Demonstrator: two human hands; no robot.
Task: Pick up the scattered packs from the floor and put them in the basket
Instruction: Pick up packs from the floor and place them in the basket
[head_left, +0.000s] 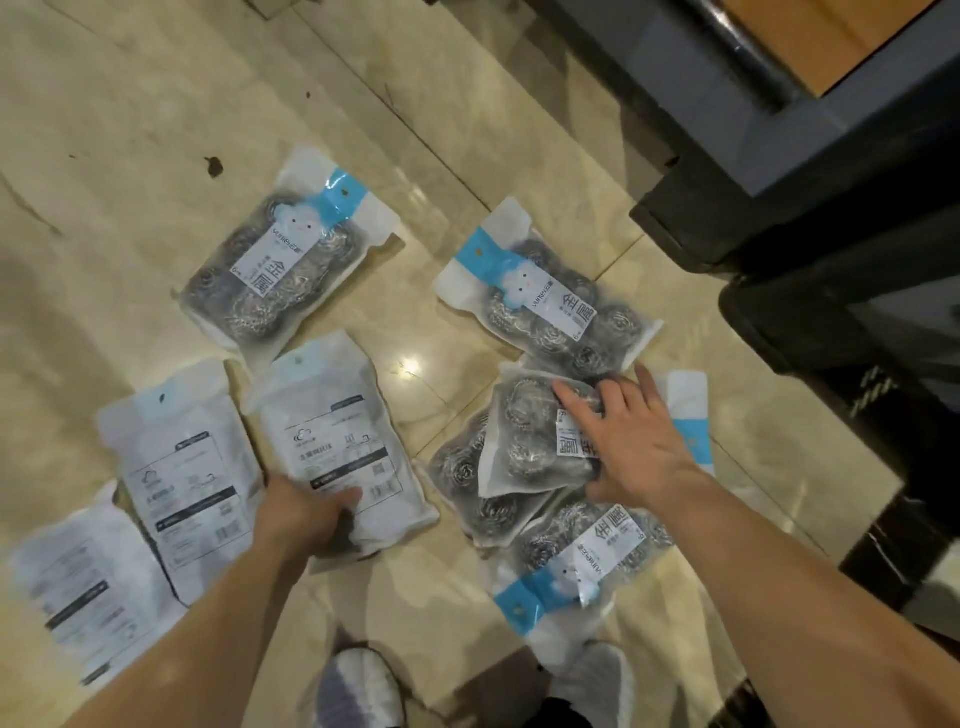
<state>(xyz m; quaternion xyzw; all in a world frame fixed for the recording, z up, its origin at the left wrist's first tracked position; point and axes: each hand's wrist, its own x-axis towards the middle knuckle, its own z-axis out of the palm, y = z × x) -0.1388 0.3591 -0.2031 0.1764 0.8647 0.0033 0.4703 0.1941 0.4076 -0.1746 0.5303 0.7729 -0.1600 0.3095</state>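
Several clear packs of steel scourers lie scattered on the marble floor (130, 130). My left hand (304, 512) grips the near edge of a face-down pack (332, 431). Two more face-down packs (182, 467) (78, 587) lie to its left. My right hand (623, 441) rests with spread fingers on a pack (530, 436) that tops a small pile. Under it lie another pack (467, 478) and one with a blue strip (571, 561). Two face-up packs (280, 260) (550, 301) lie farther away. No basket is recognisable in view.
A dark grey structure with a black base (727, 218) stands at the upper right, close to the packs. Black framework (831, 332) runs down the right edge. My two feet in light shoes (358, 686) (592, 680) stand at the bottom.
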